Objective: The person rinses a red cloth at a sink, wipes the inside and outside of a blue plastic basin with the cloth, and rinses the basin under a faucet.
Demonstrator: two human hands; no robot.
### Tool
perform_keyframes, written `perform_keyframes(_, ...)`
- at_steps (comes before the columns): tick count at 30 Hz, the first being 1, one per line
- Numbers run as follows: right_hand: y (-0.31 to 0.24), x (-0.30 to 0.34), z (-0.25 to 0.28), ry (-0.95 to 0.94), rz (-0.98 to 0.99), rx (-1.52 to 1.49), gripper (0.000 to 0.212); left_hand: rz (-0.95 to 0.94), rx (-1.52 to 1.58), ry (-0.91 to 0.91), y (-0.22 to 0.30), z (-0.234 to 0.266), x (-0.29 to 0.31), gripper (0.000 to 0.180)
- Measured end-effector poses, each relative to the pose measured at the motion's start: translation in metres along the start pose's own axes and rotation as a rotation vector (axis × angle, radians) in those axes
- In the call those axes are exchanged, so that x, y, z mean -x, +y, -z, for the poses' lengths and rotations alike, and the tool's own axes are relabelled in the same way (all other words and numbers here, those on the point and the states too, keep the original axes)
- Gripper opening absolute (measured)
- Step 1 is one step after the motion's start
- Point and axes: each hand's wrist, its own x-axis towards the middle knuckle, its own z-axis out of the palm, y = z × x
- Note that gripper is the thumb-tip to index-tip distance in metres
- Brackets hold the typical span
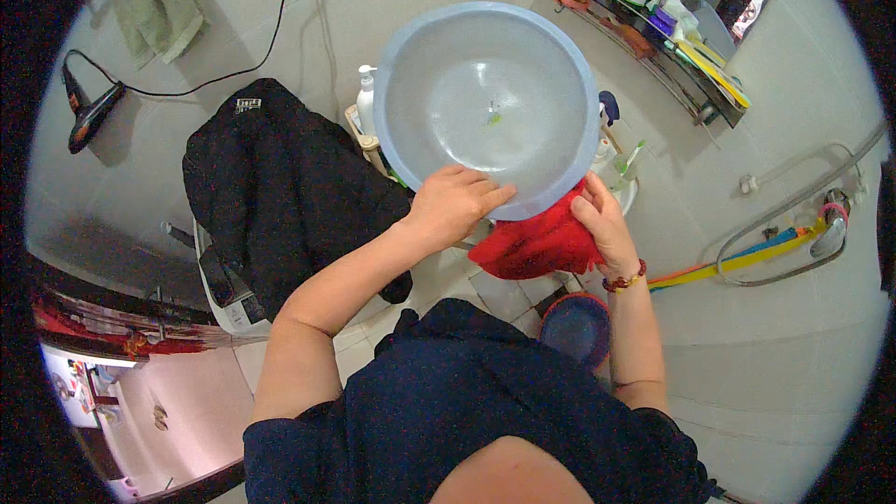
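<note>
A large round light-blue plastic basin (425, 84) is in front of me, tipped so its inside faces me. A small green bit or mark shows on its bottom. My left hand (457, 205) grips the near rim, its fingers lying over onto the inner wall and its thumb hidden. My right hand (607, 224) is closed on a red cloth (541, 243), with the thumb on top. The cloth hangs just below the basin's near right rim and is partly behind it. Whether the right fingers also touch the basin is hidden.
A black garment (280, 177) drapes over a white appliance at the left. A white pump bottle (366, 98) stands beside the basin. A loaded glass shelf (644, 28), a shower hose (793, 173), a hair dryer (91, 117) and a towel (154, 5) hang on the walls. A dark-blue tub (574, 331) sits low near me.
</note>
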Motion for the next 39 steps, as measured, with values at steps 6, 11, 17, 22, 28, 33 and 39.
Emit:
perform_keyframes(6,0.028,-0.012,0.003,0.242,0.084,0.301,0.039,-0.077,-0.058,-0.074,0.002,-0.019,0.005,0.029)
perform_keyframes(11,0.033,-0.006,0.008,0.299,0.105,0.252,0.038,-0.040,-0.115,-0.091,0.001,-0.020,0.009,0.025)
perform_keyframes(17,0.023,0.007,0.004,0.359,0.180,0.411,0.034,0.009,-0.090,-0.101,-0.022,0.016,0.012,0.039)
perform_keyframes(22,0.016,0.012,0.002,0.403,0.286,0.347,0.034,0.292,0.200,0.211,-0.050,0.029,0.023,0.085)
perform_keyframes(28,0.002,0.022,-0.014,0.464,0.337,0.549,0.038,0.715,1.640,0.333,-0.058,0.013,0.020,0.067)
perform_keyframes(33,-0.007,0.034,-0.019,0.365,0.618,0.806,0.035,0.686,1.609,0.441,-0.047,0.029,-0.003,0.048)
perform_keyframes(39,-0.014,0.037,-0.021,0.271,0.736,0.819,0.036,0.605,1.571,0.554,-0.043,0.047,-0.013,0.046)
